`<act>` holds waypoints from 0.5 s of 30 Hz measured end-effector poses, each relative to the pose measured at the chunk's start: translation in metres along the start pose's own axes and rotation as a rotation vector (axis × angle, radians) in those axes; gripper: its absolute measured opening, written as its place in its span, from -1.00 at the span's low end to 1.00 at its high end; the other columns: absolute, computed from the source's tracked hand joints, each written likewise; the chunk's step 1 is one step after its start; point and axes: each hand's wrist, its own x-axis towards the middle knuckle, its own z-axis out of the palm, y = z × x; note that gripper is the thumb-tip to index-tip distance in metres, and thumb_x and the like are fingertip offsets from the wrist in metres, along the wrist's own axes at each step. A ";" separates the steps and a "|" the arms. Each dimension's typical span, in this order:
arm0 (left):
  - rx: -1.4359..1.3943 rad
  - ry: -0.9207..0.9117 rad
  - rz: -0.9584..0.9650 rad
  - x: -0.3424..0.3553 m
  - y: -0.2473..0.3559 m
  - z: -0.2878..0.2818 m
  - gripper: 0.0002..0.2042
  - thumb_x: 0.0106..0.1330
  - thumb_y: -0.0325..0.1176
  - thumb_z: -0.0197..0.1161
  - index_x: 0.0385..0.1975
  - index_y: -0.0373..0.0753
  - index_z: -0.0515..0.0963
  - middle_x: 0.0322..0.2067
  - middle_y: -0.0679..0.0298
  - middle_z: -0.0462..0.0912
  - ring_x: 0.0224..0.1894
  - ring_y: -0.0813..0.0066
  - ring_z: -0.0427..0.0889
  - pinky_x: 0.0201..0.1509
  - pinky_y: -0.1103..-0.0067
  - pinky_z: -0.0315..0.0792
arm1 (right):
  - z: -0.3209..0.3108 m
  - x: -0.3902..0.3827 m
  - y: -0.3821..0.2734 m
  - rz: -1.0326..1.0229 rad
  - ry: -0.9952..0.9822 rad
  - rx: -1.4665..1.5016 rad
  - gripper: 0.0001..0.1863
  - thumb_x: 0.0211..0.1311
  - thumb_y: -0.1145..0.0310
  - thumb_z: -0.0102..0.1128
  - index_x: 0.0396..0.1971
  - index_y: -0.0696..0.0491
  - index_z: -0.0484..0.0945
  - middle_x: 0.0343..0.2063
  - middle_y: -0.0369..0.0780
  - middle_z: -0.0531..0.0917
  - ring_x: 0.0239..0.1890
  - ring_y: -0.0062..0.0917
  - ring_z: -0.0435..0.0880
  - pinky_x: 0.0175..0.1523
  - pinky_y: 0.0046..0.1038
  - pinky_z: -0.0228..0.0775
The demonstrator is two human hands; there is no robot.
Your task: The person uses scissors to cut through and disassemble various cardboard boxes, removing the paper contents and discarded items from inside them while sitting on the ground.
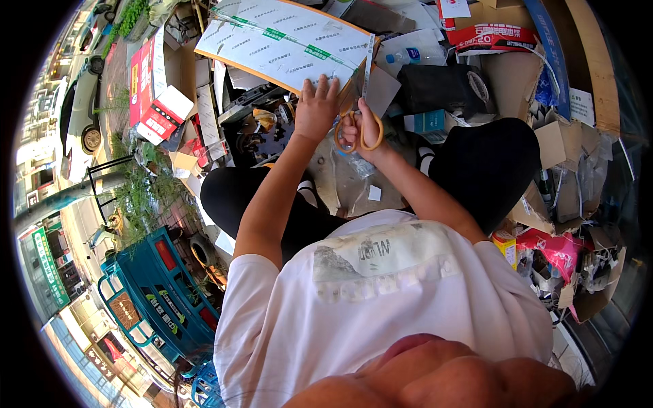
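Observation:
A flat white cardboard box [272,41] with green tape and orange edges lies above my hands, tilted. My left hand [314,112] rests on its lower edge, fingers stretched out over the white top. Just right of it, my right hand [366,139] grips scissors [371,143] with orange-yellow handles at the box's right corner; I cannot clearly make out where the blades end.
My legs [476,170] are bent either side. Around me lie torn cartons [558,143], a red-and-white box [153,95], a plastic bottle [408,56], a black bag [442,88] and mixed scrap. At left are a teal three-wheeled vehicle [156,292] and parked cars [85,119].

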 end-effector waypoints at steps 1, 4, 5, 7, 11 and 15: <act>-0.006 0.016 0.005 0.001 -0.002 0.000 -0.52 0.25 -0.25 0.24 0.21 -0.04 0.45 0.16 0.14 0.54 0.11 -0.20 0.53 0.08 0.21 0.54 | -0.001 0.000 -0.004 0.016 -0.030 0.025 -0.35 0.35 -0.36 -0.11 -0.64 -0.06 0.31 -0.80 -0.43 0.24 -0.73 -0.64 0.23 -0.43 -0.49 0.27; -0.010 0.031 0.015 0.002 -0.002 0.000 -0.50 0.22 -0.25 0.27 0.20 -0.07 0.45 0.16 0.12 0.52 0.11 -0.19 0.52 0.06 0.22 0.56 | 0.000 -0.004 -0.006 0.043 -0.039 0.080 -0.35 0.36 -0.36 -0.13 -0.65 -0.07 0.29 -0.82 -0.44 0.20 -0.77 -0.66 0.19 -0.47 -0.50 0.25; -0.006 0.028 0.015 0.001 -0.003 0.000 -0.49 0.21 -0.25 0.29 0.20 -0.09 0.44 0.16 0.11 0.51 0.11 -0.19 0.52 0.06 0.22 0.55 | 0.003 -0.006 -0.006 0.051 -0.031 0.095 -0.35 0.37 -0.35 -0.14 -0.65 -0.07 0.29 -0.82 -0.45 0.19 -0.78 -0.67 0.18 -0.48 -0.50 0.24; -0.010 0.015 0.003 -0.002 -0.006 0.000 -0.47 0.18 -0.24 0.31 0.20 -0.13 0.43 0.16 0.08 0.49 0.11 -0.19 0.51 0.09 0.22 0.54 | 0.007 -0.017 -0.003 -0.125 -0.015 -0.056 -0.36 0.40 -0.32 -0.17 -0.65 -0.07 0.28 -0.83 -0.44 0.18 -0.78 -0.66 0.17 -0.50 -0.50 0.23; 0.024 0.011 0.001 -0.007 -0.015 0.006 -0.43 0.14 -0.24 0.34 0.18 -0.22 0.42 0.16 0.02 0.46 0.12 -0.18 0.51 0.12 0.23 0.52 | 0.017 -0.031 -0.004 -0.165 -0.017 -0.104 -0.38 0.44 -0.28 -0.20 -0.64 -0.06 0.27 -0.81 -0.42 0.20 -0.75 -0.63 0.20 -0.42 -0.44 0.30; 0.020 0.020 0.022 -0.004 -0.009 0.004 -0.48 0.16 -0.31 0.25 0.16 -0.30 0.41 0.12 -0.06 0.50 0.08 -0.24 0.54 0.11 0.21 0.52 | 0.008 -0.026 0.008 0.001 -0.028 -0.090 -0.36 0.37 -0.34 -0.15 -0.61 -0.04 0.30 -0.78 -0.39 0.27 -0.70 -0.58 0.27 -0.28 -0.37 0.39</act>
